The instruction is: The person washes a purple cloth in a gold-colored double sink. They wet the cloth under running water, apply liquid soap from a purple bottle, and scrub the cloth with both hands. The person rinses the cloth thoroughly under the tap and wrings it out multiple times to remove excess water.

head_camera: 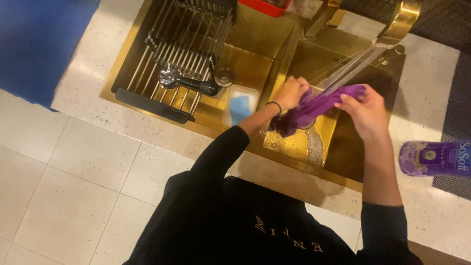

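Rinsing looks to be the step in hand: purple cloth (314,105) is stretched under the running gold faucet (400,22), over the gold sink (343,152). Left hand (290,93) and right hand (365,110) each have a closed grip on one end. Next likely calls for wringing it out, both grips tight

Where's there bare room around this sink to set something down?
Bare counter lies left of the drying rack, and along the front edge between the basin and the purple bottle. It is crowded under the tap, where both hands wring the purple cloth.
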